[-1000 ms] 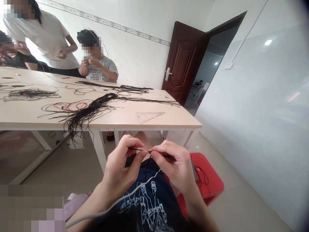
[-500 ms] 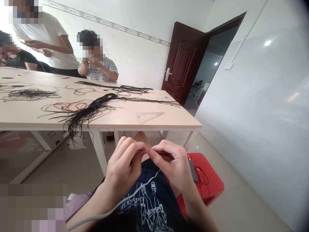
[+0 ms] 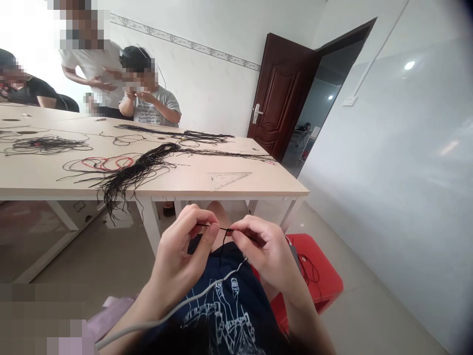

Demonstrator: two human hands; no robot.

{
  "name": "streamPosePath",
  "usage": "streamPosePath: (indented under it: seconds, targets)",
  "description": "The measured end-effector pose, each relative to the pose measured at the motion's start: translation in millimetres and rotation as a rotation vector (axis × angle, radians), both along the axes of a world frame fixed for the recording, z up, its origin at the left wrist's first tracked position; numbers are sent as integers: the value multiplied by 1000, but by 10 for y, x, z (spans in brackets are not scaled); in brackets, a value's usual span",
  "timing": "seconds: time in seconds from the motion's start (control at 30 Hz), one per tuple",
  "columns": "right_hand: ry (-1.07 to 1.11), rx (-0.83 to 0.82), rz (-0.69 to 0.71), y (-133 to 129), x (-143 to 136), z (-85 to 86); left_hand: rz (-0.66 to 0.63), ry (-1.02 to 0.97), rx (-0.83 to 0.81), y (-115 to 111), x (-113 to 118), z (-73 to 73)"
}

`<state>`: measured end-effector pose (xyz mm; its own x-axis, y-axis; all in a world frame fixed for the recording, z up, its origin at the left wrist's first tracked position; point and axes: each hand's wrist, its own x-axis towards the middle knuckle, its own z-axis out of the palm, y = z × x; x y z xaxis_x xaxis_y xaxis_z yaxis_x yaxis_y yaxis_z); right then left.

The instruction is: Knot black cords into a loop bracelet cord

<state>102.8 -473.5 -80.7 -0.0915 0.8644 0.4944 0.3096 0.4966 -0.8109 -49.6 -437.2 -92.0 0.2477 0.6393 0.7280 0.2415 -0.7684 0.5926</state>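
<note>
Black cord: here it is, up above my lap, a short taut stretch running between my two hands, with a small dark knot or crossing right at my right fingertips and a loose length dropping below; that's the black cord (image 3: pixel 223 229).
Left hand: my left hand (image 3: pixel 183 251) has it pinched between thumb and fingers, the grip narrow.
Right hand: and my right hand (image 3: pixel 264 246) nips it at the knot, thumb against forefinger, the other fingers curled in.
Lap: dark blue printed cloth (image 3: pixel 199 276) under the hands, a pale cable (image 3: pixel 192 297) crossing over it.
Stool: red, just beyond my right wrist; on the red stool (image 3: pixel 327 281) lie a dark looped cord (image 3: pixel 313 268) and a grey object (image 3: pixel 292 253), partly hidden by my hand.
Table: out in front, the pale table (image 3: pixel 185 180) carries a big black bundle (image 3: pixel 142 165) with ends hanging over the near edge, a red cord (image 3: pixel 107 161) beside it, and a clear triangular ruler (image 3: pixel 229 180) to the right.
Far side: a person in grey (image 3: pixel 153 108) sits with hands raised, a person in white (image 3: pixel 90 66) stands alongside.
Door: brown, standing open, the door (image 3: pixel 284 93) beyond the table's right end.
</note>
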Motion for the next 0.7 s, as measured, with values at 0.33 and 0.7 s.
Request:
streamPosePath:
  seconds: [0.33, 0.7]
  targets:
    - [6, 42, 25, -9, 6, 10, -136, 24, -141, 28, -20, 21]
    - [46, 100, 8, -27, 23, 17, -193, -73, -177, 49, -6, -18]
